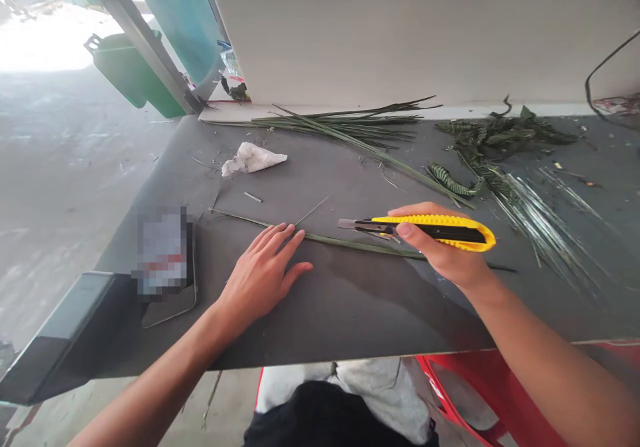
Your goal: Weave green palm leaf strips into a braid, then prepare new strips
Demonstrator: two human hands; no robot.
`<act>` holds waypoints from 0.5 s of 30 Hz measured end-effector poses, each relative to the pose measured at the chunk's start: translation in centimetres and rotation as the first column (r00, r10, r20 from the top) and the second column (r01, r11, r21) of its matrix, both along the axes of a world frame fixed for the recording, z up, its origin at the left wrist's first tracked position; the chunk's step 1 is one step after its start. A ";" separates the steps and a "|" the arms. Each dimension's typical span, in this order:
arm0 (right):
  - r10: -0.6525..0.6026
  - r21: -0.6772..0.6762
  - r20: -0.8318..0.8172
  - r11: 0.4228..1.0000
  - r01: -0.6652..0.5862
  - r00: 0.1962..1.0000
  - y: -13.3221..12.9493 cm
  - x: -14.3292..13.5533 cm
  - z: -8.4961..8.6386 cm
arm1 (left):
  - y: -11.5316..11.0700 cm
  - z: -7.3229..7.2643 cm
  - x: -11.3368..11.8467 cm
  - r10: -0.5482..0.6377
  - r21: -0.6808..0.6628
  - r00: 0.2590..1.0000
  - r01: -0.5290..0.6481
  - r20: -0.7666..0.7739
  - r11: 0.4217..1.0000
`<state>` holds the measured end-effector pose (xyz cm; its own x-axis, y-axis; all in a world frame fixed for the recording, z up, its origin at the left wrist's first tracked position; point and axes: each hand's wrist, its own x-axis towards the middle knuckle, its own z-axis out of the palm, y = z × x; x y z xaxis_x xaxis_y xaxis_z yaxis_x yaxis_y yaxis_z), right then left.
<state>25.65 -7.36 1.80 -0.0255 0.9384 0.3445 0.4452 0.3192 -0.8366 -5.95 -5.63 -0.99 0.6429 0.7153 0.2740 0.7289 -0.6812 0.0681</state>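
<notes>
My right hand (435, 244) grips a yellow utility knife (465, 231), its blade out and pointing left above the table. Below the knife, a long narrow green leaf strip (345, 241) lies across the grey table top. My left hand (273, 257) rests flat with fingers stretched, the fingertips on the strip. A thin stalk (313, 212) sticks out beside those fingertips. Under the right hand part of the strip is hidden.
Long green leaves (345, 127) lie along the back wall. Curled fern leaves (500, 134) and shiny thin wires (545, 227) are at right. Crumpled white tissue (254, 158) and a phone (170, 307) lie left. A red chair (480, 387) stands below the front edge.
</notes>
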 end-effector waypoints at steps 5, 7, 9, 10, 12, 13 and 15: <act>0.120 0.024 0.027 0.992 -0.121 0.992 1.2 -3.6 1.3 | -0.4 -0.1 0.1 0.017 -0.006 1.000 -0.017 -0.020 1.000; 0.133 0.019 0.021 0.991 -0.133 0.991 1.6 -4.4 0.9 | -0.6 0.0 0.2 0.028 -0.020 0.999 -0.028 -0.024 0.999; 0.130 0.002 0.006 0.992 -0.130 0.991 1.9 -4.7 0.3 | -0.8 0.0 0.5 0.028 -0.035 1.000 -0.028 -0.009 0.999; 0.123 -0.008 -0.003 0.992 -0.123 0.992 2.0 -4.7 0.0 | -0.9 -0.1 0.7 0.025 -0.046 1.000 -0.025 0.002 0.999; 0.098 -0.026 -0.020 0.995 -0.098 0.995 2.2 -4.5 -0.6 | -1.3 -0.1 1.1 -0.001 -0.064 0.999 0.003 0.036 0.998; 0.084 -0.031 -0.022 0.996 -0.084 0.996 2.2 -4.4 -0.7 | -1.4 -0.1 1.4 -0.018 -0.071 0.999 0.022 0.051 0.997; 0.061 -0.037 -0.015 0.997 -0.062 0.998 2.3 -4.1 -1.0 | -1.8 0.0 1.9 -0.052 -0.078 0.996 0.057 0.068 0.995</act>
